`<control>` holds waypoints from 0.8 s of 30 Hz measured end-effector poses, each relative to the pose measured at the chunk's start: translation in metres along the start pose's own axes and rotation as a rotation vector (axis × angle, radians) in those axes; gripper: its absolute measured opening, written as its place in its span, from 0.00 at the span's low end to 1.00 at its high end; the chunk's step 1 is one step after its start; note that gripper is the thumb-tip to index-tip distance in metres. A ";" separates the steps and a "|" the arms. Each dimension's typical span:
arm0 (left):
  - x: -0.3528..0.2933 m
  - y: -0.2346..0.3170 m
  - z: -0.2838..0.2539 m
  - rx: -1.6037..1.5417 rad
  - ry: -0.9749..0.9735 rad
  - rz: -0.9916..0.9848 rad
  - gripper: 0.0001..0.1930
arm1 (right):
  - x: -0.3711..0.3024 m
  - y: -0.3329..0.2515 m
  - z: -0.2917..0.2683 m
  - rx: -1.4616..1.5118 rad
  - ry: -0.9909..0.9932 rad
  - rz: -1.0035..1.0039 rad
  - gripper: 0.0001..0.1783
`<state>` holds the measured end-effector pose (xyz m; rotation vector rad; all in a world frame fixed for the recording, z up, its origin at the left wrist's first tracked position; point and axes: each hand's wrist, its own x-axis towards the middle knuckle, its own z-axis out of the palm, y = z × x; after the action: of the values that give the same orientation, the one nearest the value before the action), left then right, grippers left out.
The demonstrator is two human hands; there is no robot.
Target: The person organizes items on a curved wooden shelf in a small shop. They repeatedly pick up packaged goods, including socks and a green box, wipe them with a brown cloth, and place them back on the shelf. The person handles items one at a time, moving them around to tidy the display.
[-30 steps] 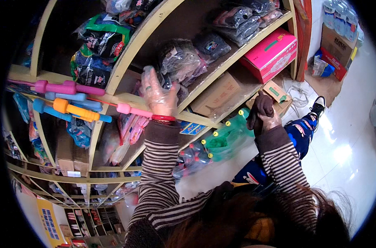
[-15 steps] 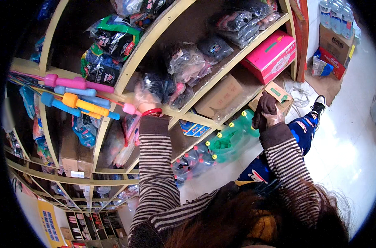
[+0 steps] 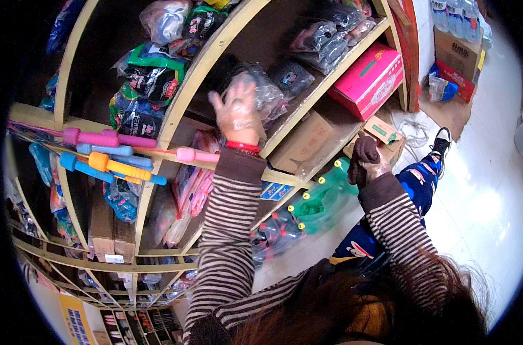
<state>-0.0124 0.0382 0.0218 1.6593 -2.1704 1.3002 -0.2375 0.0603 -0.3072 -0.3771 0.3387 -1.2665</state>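
Observation:
My left hand (image 3: 238, 115), in what looks like a thin clear glove, reaches into a shelf compartment with its fingers spread. It lies against or just over clear plastic bags (image 3: 268, 99) of dark goods; whether it presses on them I cannot tell. A red band (image 3: 242, 146) circles that wrist. My right hand (image 3: 379, 164) is closed around a bunched dark brown cloth (image 3: 365, 154), held out in front of the lower shelf. Beside the left hand, a packaged dark item (image 3: 292, 77) sits deeper on the same shelf.
Skipping ropes with coloured handles (image 3: 118, 164) hang across the shelf front at left. A pink carton (image 3: 368, 80) and a brown carton (image 3: 300, 142) fill nearby shelves. Green bottles (image 3: 325, 198) stand on the floor below. Bottled water (image 3: 457, 20) tops boxes at far right.
My left hand has moved right and farther into the compartment, away from the shelf's front edge. Its fingers now spread over the bags. The right hand keeps the cloth; the view has shifted slightly.

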 end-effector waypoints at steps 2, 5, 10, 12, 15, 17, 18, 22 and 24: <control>0.020 0.015 -0.002 0.007 -0.177 0.201 0.15 | 0.007 0.009 -0.019 0.274 -0.090 0.036 0.37; 0.050 0.039 -0.011 0.103 -0.655 0.200 0.08 | -0.007 -0.010 0.015 0.226 0.087 0.066 0.37; 0.124 0.059 0.004 0.150 -0.918 0.042 0.15 | -0.007 -0.011 0.017 -0.051 0.105 0.005 0.38; 0.143 0.067 0.011 0.167 -0.940 0.037 0.19 | -0.008 -0.014 0.014 -0.040 0.119 0.000 0.38; 0.136 0.064 0.043 0.001 -0.661 -0.312 0.25 | -0.007 -0.012 0.018 -0.029 0.123 0.008 0.37; 0.130 0.076 0.059 -0.069 -0.607 -0.368 0.26 | -0.005 -0.016 0.015 -0.020 0.138 0.005 0.37; 0.123 0.081 0.066 -0.079 -0.615 -0.369 0.27 | -0.005 -0.015 0.016 -0.011 0.138 0.009 0.37; 0.080 0.091 0.102 0.021 -0.649 -0.081 0.28 | -0.003 -0.012 0.025 0.030 0.134 0.033 0.36; 0.079 0.097 0.094 -0.018 -0.725 -0.137 0.34 | -0.005 -0.014 0.025 0.031 0.141 0.037 0.35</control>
<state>-0.0887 -0.0803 -0.0466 2.5024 -2.3106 0.6915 -0.2392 0.0637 -0.2784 -0.2548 0.4437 -1.2636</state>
